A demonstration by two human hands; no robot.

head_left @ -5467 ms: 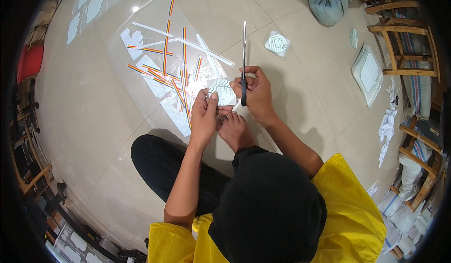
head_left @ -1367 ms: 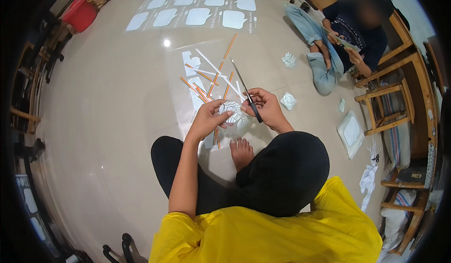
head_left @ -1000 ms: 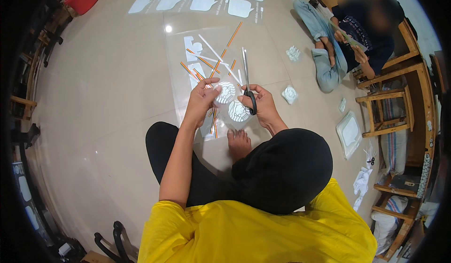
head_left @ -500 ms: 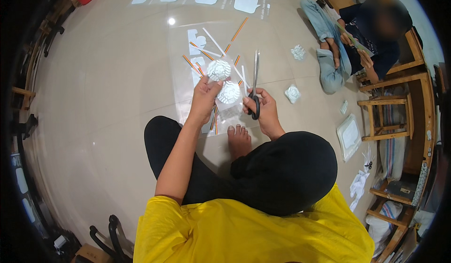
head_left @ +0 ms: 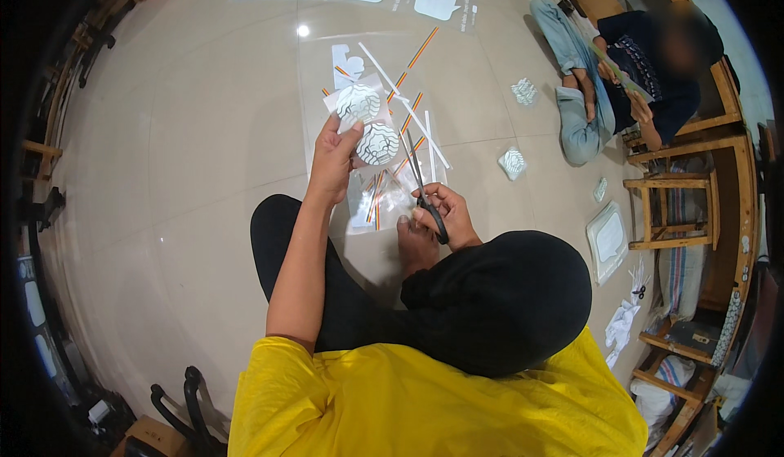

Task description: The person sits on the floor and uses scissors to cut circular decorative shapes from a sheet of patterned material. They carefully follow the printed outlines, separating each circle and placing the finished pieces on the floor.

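Left hand (head_left: 333, 161): pinching paper (head_left: 369, 122) with two round wavy pictures, thumb on top | Paper: middle of the frame, poking up and right past those fingers | Right hand (head_left: 451, 218): lower right of paper, gripping scissors (head_left: 421, 191) by the black handle, blades pointing up

Indoor craft workroom by the look of it; whether part of a home, cannot tell. Glossy tiled floor (head_left: 204, 122) doubles as bench: scissors (head_left: 420, 186) out, printed sheet (head_left: 437, 1) of white bubble shapes, striped strips (head_left: 423, 49) and white scraps (head_left: 622, 320) spread about, second person (head_left: 653, 89) seated at floor level. Wooden stool (head_left: 670, 243), striped sack (head_left: 684, 269) and wooden furniture (head_left: 745, 212) crowd the right side.
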